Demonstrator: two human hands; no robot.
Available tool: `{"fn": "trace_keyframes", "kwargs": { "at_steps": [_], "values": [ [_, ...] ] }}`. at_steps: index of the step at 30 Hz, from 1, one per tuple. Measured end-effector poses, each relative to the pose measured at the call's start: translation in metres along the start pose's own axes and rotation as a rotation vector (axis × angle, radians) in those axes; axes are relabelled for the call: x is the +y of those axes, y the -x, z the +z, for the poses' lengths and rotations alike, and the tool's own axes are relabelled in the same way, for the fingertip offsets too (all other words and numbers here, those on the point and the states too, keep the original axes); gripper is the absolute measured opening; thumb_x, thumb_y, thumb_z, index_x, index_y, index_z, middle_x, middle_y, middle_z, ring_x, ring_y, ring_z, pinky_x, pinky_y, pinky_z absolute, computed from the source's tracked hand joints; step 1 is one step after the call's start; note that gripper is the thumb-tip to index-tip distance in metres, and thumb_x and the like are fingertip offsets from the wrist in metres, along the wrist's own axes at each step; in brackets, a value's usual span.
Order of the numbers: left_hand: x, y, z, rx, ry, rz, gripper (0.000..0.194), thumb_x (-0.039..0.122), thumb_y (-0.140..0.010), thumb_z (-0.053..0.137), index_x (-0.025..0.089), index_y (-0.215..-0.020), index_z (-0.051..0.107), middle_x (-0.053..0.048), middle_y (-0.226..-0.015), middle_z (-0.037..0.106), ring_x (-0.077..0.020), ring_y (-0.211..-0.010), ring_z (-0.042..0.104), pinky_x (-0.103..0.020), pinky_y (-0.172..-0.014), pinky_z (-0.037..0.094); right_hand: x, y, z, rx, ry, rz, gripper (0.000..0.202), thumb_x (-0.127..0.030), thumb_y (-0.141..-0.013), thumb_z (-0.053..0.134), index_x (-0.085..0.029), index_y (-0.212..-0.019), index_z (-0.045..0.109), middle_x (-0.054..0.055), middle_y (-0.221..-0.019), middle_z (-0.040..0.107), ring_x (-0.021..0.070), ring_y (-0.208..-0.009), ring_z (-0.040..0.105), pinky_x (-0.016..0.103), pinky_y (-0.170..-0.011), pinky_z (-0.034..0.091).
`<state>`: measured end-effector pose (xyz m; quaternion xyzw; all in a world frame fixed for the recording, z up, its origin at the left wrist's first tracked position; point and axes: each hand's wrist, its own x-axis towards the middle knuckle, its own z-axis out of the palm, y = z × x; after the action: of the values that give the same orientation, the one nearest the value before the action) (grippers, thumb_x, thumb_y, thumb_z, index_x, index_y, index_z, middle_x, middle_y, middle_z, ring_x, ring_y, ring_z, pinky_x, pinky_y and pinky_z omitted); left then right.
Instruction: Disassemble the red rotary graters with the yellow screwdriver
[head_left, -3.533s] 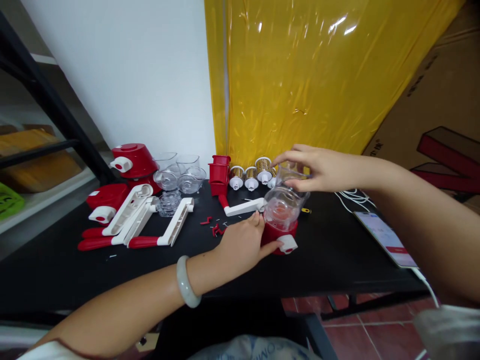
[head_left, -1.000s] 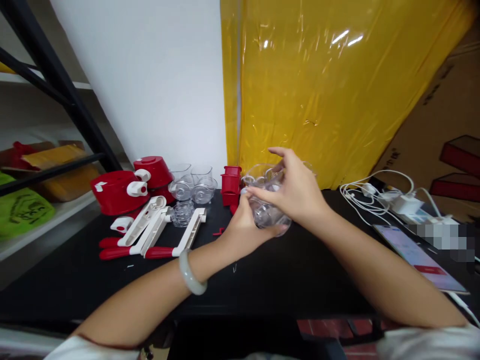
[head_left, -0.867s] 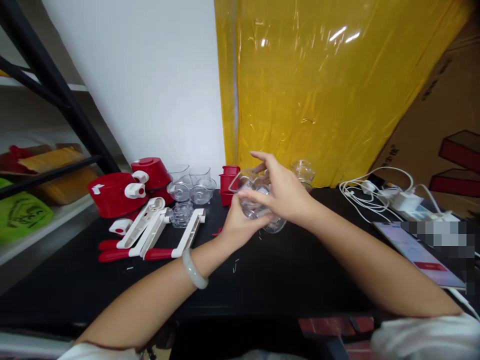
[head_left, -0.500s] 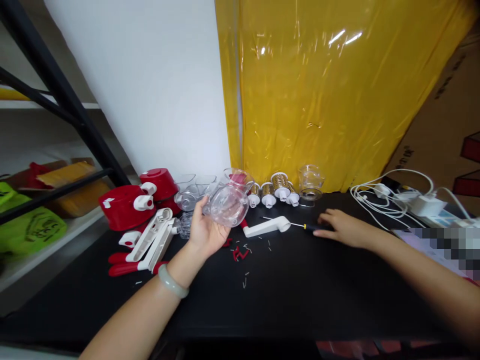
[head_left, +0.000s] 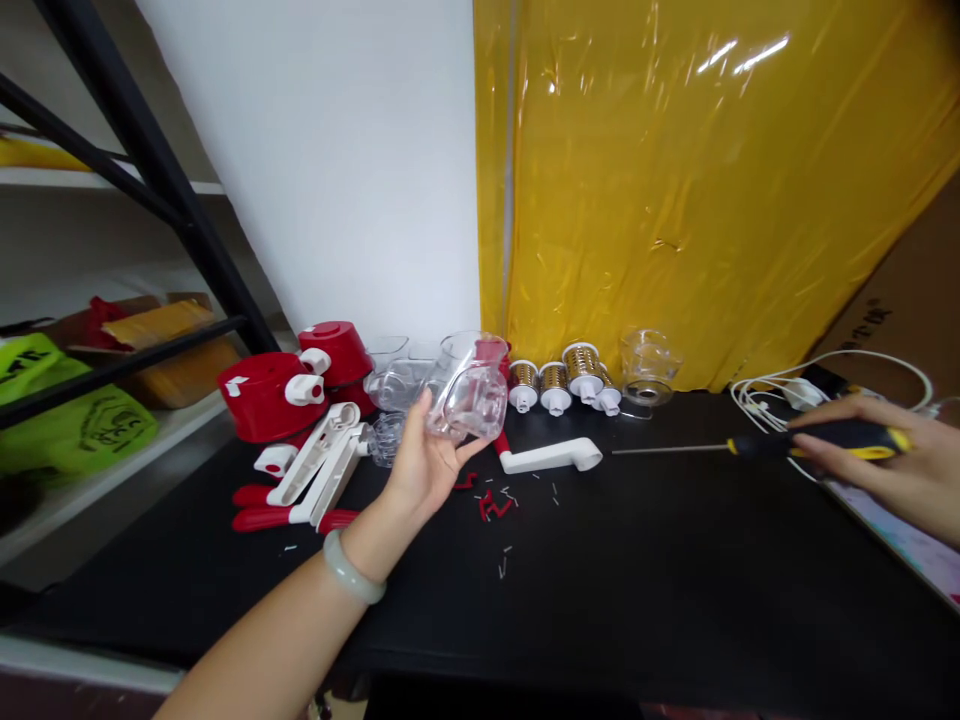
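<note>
Near the middle, my left hand [head_left: 427, 465] holds a clear plastic part [head_left: 474, 400] from below, with thumb and fingers around its near side. At the right, my right hand [head_left: 885, 450] grips the black and yellow handle of a screwdriver [head_left: 821, 445], whose shaft points left. The tip lies by the round end of a white crank handle [head_left: 551, 456] on the black table [head_left: 637, 590]. Small red pieces [head_left: 493, 505] and several screws [head_left: 504, 566] are scattered in front of my left hand.
Red bases [head_left: 271, 397] and white arms with red grips [head_left: 330, 470] lie at the left. Metal grater drums [head_left: 583, 370] and a clear part [head_left: 649, 365] stand at the back. White cables [head_left: 757, 400] are at the right, a shelf [head_left: 180, 412] at the far left.
My right hand has moved right with the screwdriver, drawing it back from the white crank handle. The clear part in my left hand has turned. The view has shifted slightly.
</note>
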<state>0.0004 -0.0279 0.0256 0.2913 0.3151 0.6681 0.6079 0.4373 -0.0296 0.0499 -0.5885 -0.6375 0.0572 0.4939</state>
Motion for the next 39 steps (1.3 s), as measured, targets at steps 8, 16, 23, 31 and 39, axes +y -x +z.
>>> {"fn": "trace_keyframes", "kwargs": {
  "at_steps": [8,16,23,31,39],
  "values": [
    [-0.011,0.008,0.002,0.040,0.044,0.095,0.031,0.043,-0.084,0.073,0.021,-0.105,0.068,-0.008,-0.122,0.071,-0.0311,-0.129,0.059,-0.050,-0.101,0.055,-0.072,0.021,0.059,0.112,-0.768,0.118,0.041,-0.051,-0.046,0.093,-0.024,-0.068,0.071,0.003,-0.064,0.067,0.0165,-0.041,0.058,0.027,-0.033,0.044],
    [-0.014,0.003,-0.003,0.048,0.066,0.022,0.038,0.047,-0.086,0.070,0.021,-0.114,0.067,-0.008,-0.120,0.073,-0.0285,-0.119,0.066,-0.042,-0.094,0.060,-0.056,0.021,0.092,-0.007,-0.904,0.160,0.029,-0.041,-0.056,0.089,-0.024,-0.074,0.072,0.002,-0.063,0.068,0.0154,-0.041,0.055,0.026,-0.034,0.041],
    [-0.018,0.005,-0.002,0.024,0.035,0.015,0.038,0.049,-0.085,0.072,0.021,-0.109,0.069,-0.009,-0.120,0.073,-0.0312,-0.117,0.067,-0.049,-0.098,0.058,-0.046,0.026,0.096,-0.089,-0.884,0.150,0.026,-0.042,-0.061,0.088,-0.028,-0.077,0.073,0.003,-0.069,0.069,0.0160,-0.045,0.057,0.028,-0.037,0.043],
    [-0.018,0.005,-0.003,0.079,-0.010,0.081,0.032,0.043,-0.083,0.074,0.021,-0.104,0.065,-0.007,-0.127,0.068,-0.0306,-0.127,0.060,-0.045,-0.094,0.059,-0.031,0.018,0.092,-0.347,-0.767,0.144,0.029,-0.046,-0.065,0.083,-0.028,-0.087,0.076,0.006,-0.080,0.071,0.0202,-0.062,0.066,0.032,-0.056,0.055],
    [-0.022,0.007,-0.002,0.088,-0.070,0.130,0.033,0.038,-0.080,0.078,0.022,-0.099,0.057,-0.005,-0.125,0.067,-0.0278,-0.128,0.058,-0.044,-0.095,0.057,-0.033,0.019,0.096,-0.181,-0.653,0.355,0.031,-0.051,-0.067,0.085,-0.025,-0.077,0.070,0.000,-0.066,0.062,0.0112,-0.049,0.053,0.019,-0.040,0.043]
  ]
}}
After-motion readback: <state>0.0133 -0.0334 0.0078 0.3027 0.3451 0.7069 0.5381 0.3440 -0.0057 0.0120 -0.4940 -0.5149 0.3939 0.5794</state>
